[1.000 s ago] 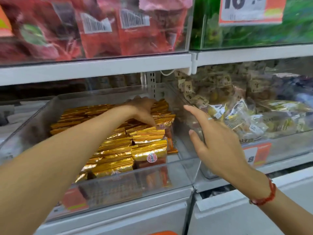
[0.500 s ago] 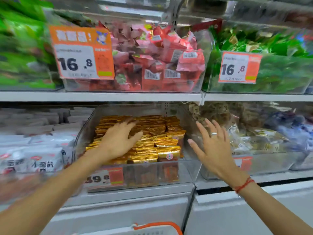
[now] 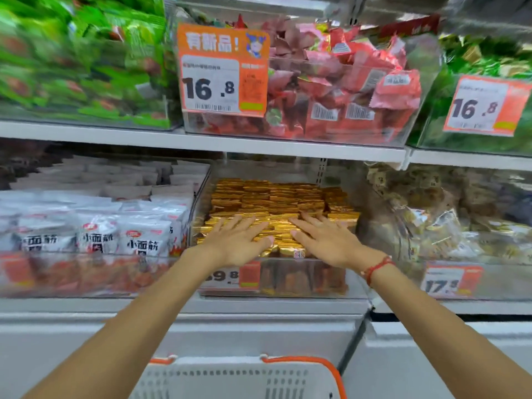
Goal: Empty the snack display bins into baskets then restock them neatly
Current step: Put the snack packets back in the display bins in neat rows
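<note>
A clear plastic bin (image 3: 352, 283) on the lower shelf holds neat stacks of gold-wrapped snack packs (image 3: 273, 200). My left hand (image 3: 239, 243) lies flat on the front packs with its fingers spread. My right hand (image 3: 325, 240), with a red cord on the wrist, lies flat on the packs beside it, fingers straight. Neither hand grips anything. A white basket with an orange rim (image 3: 239, 378) stands below the shelf at the bottom edge of the view.
Left of the gold bin sits a bin of white packs (image 3: 95, 226). To its right is a bin of pale wrapped snacks (image 3: 449, 226). On the upper shelf (image 3: 201, 141) stand bins of green packs (image 3: 72, 61) and red packs (image 3: 345, 82) with orange price tags.
The view has pulled back from the bin. My left hand came forward from the back packs. My right hand moved from the bin's right wall onto the packs. Both now lie flat.
</note>
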Demonstrator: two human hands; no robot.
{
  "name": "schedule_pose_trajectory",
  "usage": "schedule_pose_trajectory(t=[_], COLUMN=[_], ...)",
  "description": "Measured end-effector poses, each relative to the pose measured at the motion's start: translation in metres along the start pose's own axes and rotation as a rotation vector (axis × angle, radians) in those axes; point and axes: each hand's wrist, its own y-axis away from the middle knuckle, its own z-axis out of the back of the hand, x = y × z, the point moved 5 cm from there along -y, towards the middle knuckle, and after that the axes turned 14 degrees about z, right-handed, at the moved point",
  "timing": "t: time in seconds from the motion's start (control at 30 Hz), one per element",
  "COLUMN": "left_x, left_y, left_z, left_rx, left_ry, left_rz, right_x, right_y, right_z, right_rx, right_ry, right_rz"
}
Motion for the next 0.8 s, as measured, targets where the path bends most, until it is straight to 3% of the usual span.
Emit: schedule_pose_trajectory(t=[0.2, 0.3, 0.4, 0.53, 0.67, 0.73, 0.8], left_x=[0.001, -0.001, 0.004, 0.017, 0.078, 0.136, 0.2], left_y=[-0.005, 0.005, 0.022, 0.062, 0.118, 0.124, 0.116], left_z=[-0.006, -0.003, 0.009, 0.032, 0.05, 0.053, 0.057], left_rx=[-0.044, -0.11, -0.357, -0.673, -1.017, -1.056, -0.987], left_ry=[0.006, 0.059, 0.164, 0.306, 0.302, 0.267, 0.2], left_rz=[0.016, -0.004, 0.012, -0.043, -0.153, -0.079, 0.08], right_x=[-0.003, 0.003, 0.018, 0.052, 0.126, 0.176, 0.22], right_y=[-0.007, 0.001, 0.023, 0.035, 0.025, 0.005, -0.026], right_z=[-0.007, -0.001, 0.014, 0.021, 0.038, 0.044, 0.044], right_rx=[0.011, -0.11, -0.401, -0.568, -0.657, -0.615, -0.487], right_ry=[0.019, 0.006, 0.068, 0.106, 0.031, 0.017, 0.026], right_rz=[-0.019, -0.018, -0.004, 0.092, 0.295, 0.43, 0.491])
